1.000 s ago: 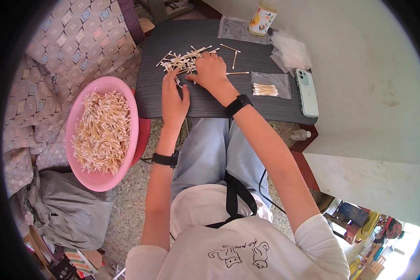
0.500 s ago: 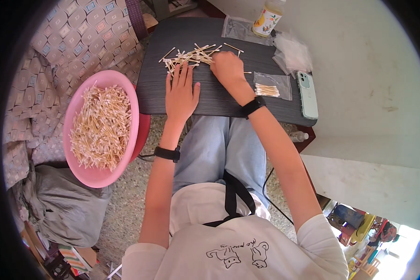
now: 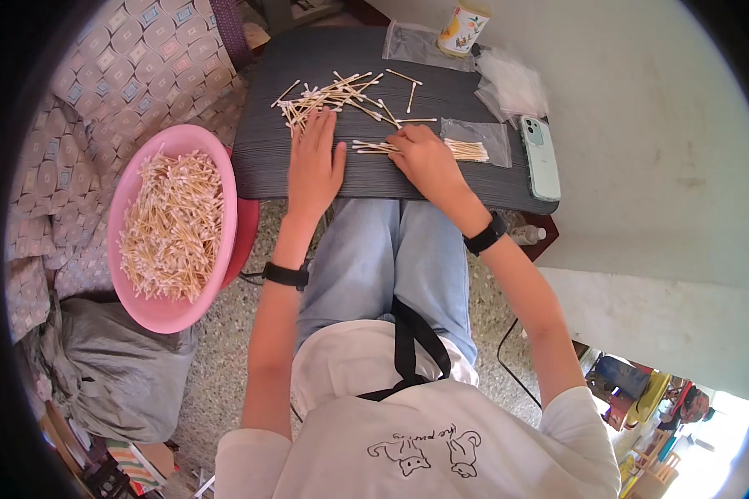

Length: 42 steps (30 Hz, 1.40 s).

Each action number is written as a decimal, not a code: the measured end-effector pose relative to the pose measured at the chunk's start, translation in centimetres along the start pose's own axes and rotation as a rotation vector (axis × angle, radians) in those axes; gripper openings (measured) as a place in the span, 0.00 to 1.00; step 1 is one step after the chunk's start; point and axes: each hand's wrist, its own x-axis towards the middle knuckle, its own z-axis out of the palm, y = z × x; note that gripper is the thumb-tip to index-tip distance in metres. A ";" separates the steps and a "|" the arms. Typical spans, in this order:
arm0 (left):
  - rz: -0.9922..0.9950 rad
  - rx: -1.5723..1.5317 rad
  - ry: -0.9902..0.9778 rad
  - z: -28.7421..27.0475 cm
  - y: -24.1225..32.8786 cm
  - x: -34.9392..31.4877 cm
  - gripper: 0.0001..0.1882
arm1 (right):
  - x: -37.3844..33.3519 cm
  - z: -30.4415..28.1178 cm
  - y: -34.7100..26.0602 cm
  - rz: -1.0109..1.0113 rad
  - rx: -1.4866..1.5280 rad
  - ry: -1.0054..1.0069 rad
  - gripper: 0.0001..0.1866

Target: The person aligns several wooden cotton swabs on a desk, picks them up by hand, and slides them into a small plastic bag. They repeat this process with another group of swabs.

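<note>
Sorting cotton swabs on a dark table (image 3: pixel 474 179). The left hand (image 3: pixel 314 162) lies flat, fingers released, on the loose pile of swabs (image 3: pixel 329 98). The right hand (image 3: pixel 422 158) pinches a small gathered bunch (image 3: pixel 373 147) just beside a part-filled clear bag (image 3: pixel 474 143). Most work appears to remain (the pink basin (image 3: pixel 141 179) is heaped full).

Wooden cotton swabs (image 3: pixel 329 97) lie scattered on the dark table, a small bunch (image 3: pixel 373 148) gathered nearer.
</note>
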 end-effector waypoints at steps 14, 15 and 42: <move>0.173 0.171 -0.283 -0.6 3.7 -3.1 0.27 | -4.7 1.2 -0.3 -0.120 -0.148 -0.030 0.25; 0.170 0.160 -0.292 -0.8 3.7 -3.2 0.27 | -4.8 1.1 -0.4 -0.119 -0.146 -0.029 0.25; 0.069 -0.244 -0.087 0.2 2.9 -1.7 0.21 | -3.6 0.5 -1.0 0.050 0.094 0.315 0.10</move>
